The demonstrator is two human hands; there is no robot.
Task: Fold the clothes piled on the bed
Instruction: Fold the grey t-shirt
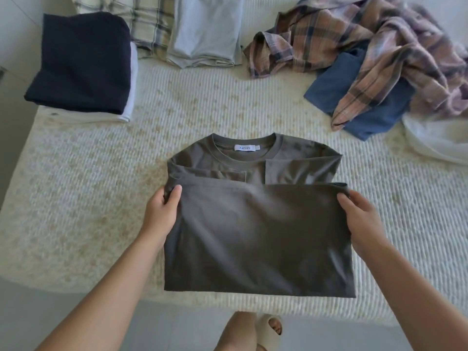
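Holding the grey T-shirt (258, 224) by the two corners of its hem, left hand (162, 211) pinching the left corner with thumb on top and fingers tucked under, right hand (359, 216) pinching the right corner the same way. Gripped at both ends, probably to keep the hem straight and taut while carried over the body toward the collar. Lying near the front edge of the bed (88, 198), midway between its left and right sides, collar pointing toward the far edge, label up. Sleeves already turned in across the chest, so narrowed to a tidy rectangle; bottom half now doubled up, hem line level with the chest just below the neckline. Likely the last fold of this piece, with only laying down and smoothing left.

Stacked along the far-left corner: a folded navy sweater (81, 62) on top of white cloth, placed there presumably as the finished pile. Beside it along the far edge, a folded checked cloth (147, 24) and a folded pale grey piece (205, 31). Heaped toward the far-right corner, still unfolded: a plaid shirt (367, 46) sprawled over a blue garment (336, 89), with something white (435, 140) crumpled at the right edge. Kept well apart from the folded stacks, leaving the middle free for working.
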